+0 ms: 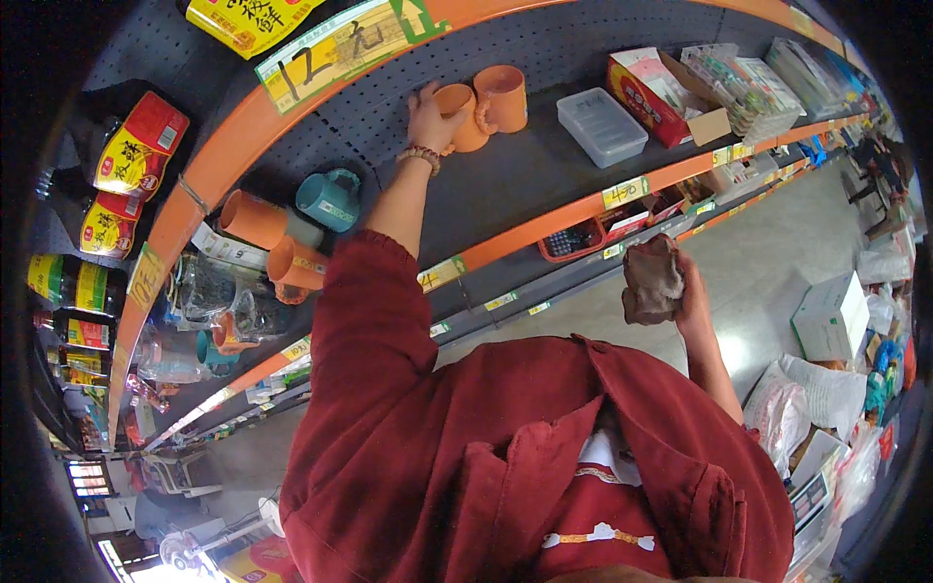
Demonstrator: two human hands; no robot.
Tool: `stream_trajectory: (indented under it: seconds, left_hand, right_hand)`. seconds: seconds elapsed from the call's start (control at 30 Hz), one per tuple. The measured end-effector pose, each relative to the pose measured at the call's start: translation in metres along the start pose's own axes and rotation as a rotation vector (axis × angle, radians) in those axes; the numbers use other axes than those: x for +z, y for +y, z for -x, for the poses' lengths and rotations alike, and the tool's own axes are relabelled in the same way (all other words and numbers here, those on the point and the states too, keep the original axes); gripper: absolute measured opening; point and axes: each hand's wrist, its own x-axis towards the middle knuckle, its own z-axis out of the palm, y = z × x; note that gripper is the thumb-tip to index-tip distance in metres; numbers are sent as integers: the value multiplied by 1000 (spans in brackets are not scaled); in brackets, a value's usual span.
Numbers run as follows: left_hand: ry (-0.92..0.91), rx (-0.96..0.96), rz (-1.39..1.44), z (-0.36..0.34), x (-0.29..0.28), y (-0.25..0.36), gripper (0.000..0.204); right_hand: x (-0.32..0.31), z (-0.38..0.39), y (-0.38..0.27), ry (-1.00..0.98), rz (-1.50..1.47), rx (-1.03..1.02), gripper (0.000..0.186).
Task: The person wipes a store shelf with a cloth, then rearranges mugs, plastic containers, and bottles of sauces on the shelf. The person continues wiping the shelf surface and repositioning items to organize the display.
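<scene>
My left hand (426,120) reaches onto the dark shelf and closes round an orange mug (461,119) near the perforated back panel. A second orange mug (503,99) stands just right of it, its handle turned toward the first. My right hand (692,291) grips a crumpled brown cloth (652,280) in front of the shelf, over the aisle. Left of my left arm are a teal mug (328,200) and more orange mugs (255,216), some lying tilted.
On the same shelf, rightward, stand a clear plastic box (602,126), an open red carton (653,95) and packaged goods (746,92). An orange shelf edge (564,211) with price tags runs along the front. Dark bottles (92,287) line the left; a white carton (831,316) sits on the floor.
</scene>
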Motion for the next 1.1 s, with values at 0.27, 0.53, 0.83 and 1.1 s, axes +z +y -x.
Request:
stream_trajectory:
  seconds: [0.27, 0.53, 0.83, 1.1]
  left_hand:
    - [-60, -157, -7, 42, -27, -42, 75]
    - [-181, -199, 62, 42, -13, -45, 63]
    - [-165, -203, 85, 41, 0, -28, 51]
    - [-46, -162, 253, 41, 11, -28, 44]
  right_hand:
    - [75, -45, -77, -132, 422, -126, 26]
    - [168, -199, -81, -342, 1230, -552, 45]
    - [219, -261, -47, 3, 1630, -485, 31]
    - [215, -253, -45, 6, 1592, -555, 29]
